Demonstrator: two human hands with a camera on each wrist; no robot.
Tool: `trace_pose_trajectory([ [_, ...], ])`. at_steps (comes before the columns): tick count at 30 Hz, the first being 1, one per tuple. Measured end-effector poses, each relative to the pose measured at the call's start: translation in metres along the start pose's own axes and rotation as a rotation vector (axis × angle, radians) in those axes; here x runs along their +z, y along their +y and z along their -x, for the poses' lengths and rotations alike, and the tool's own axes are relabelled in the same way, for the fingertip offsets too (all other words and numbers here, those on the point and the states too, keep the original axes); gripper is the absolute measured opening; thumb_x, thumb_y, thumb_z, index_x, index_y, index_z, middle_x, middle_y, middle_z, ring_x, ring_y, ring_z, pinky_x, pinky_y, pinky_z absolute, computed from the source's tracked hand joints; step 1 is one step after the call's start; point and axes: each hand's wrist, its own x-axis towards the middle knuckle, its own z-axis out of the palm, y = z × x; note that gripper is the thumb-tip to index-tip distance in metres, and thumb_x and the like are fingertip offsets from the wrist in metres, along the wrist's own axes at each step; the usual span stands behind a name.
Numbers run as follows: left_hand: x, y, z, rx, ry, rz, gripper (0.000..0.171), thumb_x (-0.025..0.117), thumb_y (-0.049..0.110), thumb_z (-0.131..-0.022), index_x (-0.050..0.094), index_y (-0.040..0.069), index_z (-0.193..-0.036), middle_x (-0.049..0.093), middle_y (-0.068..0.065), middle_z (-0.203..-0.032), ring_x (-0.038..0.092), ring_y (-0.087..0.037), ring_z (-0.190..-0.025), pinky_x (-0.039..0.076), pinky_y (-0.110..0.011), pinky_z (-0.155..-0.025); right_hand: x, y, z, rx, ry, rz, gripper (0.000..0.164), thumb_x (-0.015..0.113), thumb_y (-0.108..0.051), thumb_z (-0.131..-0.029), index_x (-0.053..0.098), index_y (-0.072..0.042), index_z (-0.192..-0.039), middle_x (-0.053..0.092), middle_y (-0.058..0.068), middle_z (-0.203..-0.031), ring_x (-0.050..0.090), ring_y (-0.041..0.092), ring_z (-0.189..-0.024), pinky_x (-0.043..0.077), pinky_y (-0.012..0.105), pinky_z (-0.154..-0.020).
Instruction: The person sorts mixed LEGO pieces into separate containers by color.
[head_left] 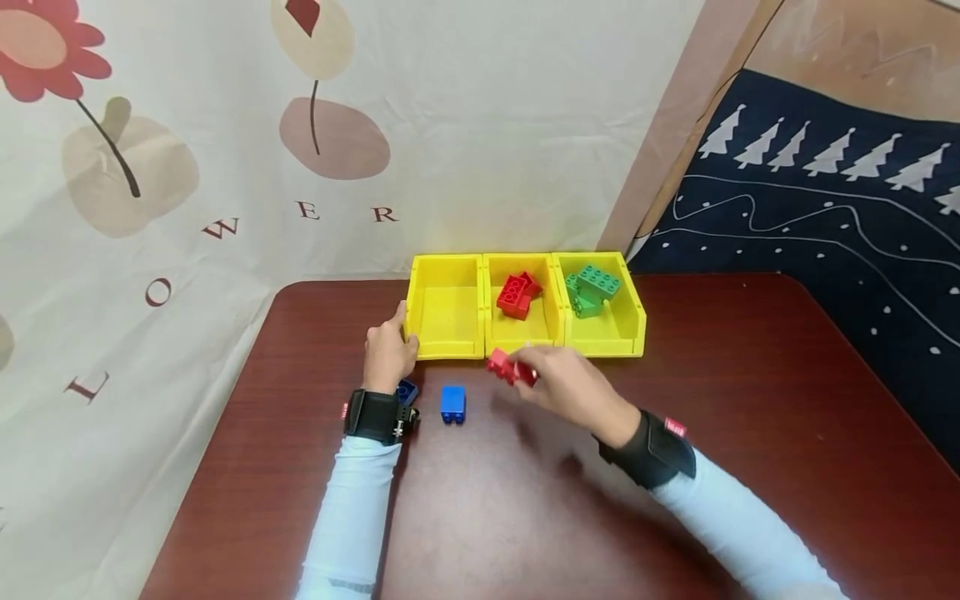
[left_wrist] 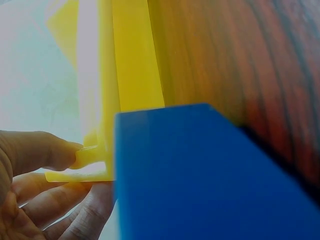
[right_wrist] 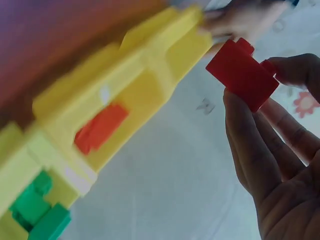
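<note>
My right hand [head_left: 570, 383] pinches a red toy brick [right_wrist: 242, 75] between thumb and fingers, in front of the middle yellow bin [head_left: 525, 340]. With the thumb at its front corner and the fingers along its outer side, my left hand [head_left: 387, 354] grips the left yellow bin [head_left: 450, 312]. A blue brick [head_left: 453, 403] stands on the table in front of that bin. Another blue brick [head_left: 407, 392] lies beside my left wrist, partly hidden by it. Several red bricks [head_left: 517, 295] lie in the middle bin and several green bricks [head_left: 592, 287] in the right one.
The three bins stand joined in a row at the back of the dark red-brown table [head_left: 750, 400]. Behind it hangs a pale cloth [head_left: 487, 125] with flowers and letters. A navy cloth [head_left: 810, 208] with white trees hangs at the right.
</note>
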Motion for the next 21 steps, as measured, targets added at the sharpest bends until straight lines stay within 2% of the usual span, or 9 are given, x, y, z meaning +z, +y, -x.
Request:
trace_pose_trajectory([
  [4, 0.000, 0.000, 0.000, 0.002, -0.001, 0.004, 0.064, 0.058, 0.015, -0.098, 0.027, 0.013, -0.155, 0.051, -0.025, -0.142, 0.063, -0.036, -0.097, 0.056, -0.042, -0.089, -0.007, 0.018, -0.025, 0.112, -0.027, 0.045, 0.028, 0.079, -0.009, -0.080, 0.071, -0.003, -0.106, 0.069, 0.006, -0.081, 0.059, 0.015, -0.067, 0.056, 0.024, -0.064],
  [10, 0.002, -0.001, 0.002, -0.016, -0.012, 0.003, 0.065, 0.058, 0.015, -0.098, 0.027, 0.015, -0.155, 0.050, -0.024, -0.143, 0.062, -0.036, -0.099, 0.056, -0.042, -0.091, 0.000, 0.041, -0.057, 0.301, -0.163, 0.143, 0.025, 0.077, -0.013, -0.082, 0.070, -0.005, -0.105, 0.063, 0.007, -0.077, 0.055, 0.023, -0.068, 0.050, 0.029, -0.062],
  [15, 0.003, -0.001, 0.003, -0.015, -0.008, 0.004, 0.065, 0.059, 0.015, -0.098, 0.028, 0.014, -0.155, 0.051, -0.024, -0.143, 0.063, -0.036, -0.094, 0.057, -0.041, -0.088, 0.011, 0.057, -0.073, 0.359, -0.247, 0.186, 0.020, 0.077, -0.014, -0.082, 0.072, -0.006, -0.099, 0.067, 0.010, -0.086, 0.059, 0.028, -0.078, 0.055, 0.036, -0.073],
  [21, 0.001, 0.000, 0.001, 0.009, 0.010, -0.002, 0.064, 0.059, 0.014, -0.097, 0.030, 0.013, -0.154, 0.053, -0.025, -0.140, 0.062, -0.035, -0.088, 0.059, -0.040, -0.083, 0.023, 0.070, -0.087, 0.411, -0.286, 0.191, 0.017, 0.077, -0.014, -0.082, 0.072, -0.006, -0.096, 0.064, 0.012, -0.082, 0.056, 0.029, -0.080, 0.050, 0.035, -0.070],
])
